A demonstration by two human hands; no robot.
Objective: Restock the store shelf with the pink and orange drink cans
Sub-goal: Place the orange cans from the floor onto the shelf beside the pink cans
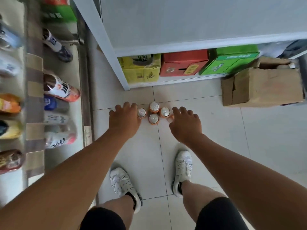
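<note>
- Restocking barely begun, by the look of it: every can in view stands on the floor, none seen on a shelf, so the whole lift-and-place remains.
- Floor (pixel 216 146): pale glazed square tiles with thin dark grout lines, smooth and slightly glossy.
- Store shelf (pixel 199 45): white painted unit, flat and matt, its upper board bare in view (a likely destination, though that is a guess).
- Side rack (pixel 74 77): pale shelving at the left, carrying soft crinkled packets and bottles, blurred.
- Cardboard box (pixel 262 87): brown corrugated, creased, flaps loose, on the floor beside the unit.
- Cartons on the bottom board: yellow carton (pixel 141 70), red carton (pixel 182 63), green carton (pixel 227 62); printed card, boxy.
- Left hand (pixel 124 119): palm down, fingers splayed, just beside the leftmost can; no grip shows.
- Right hand (pixel 185 124): palm down, fingers fanned, touching or nearly touching the rightmost can.
- Cans (pixel 154 107): four upright cylinders in a tight diamond between the hands, pink-orange sides, shiny metal tops with pull tabs.
</note>
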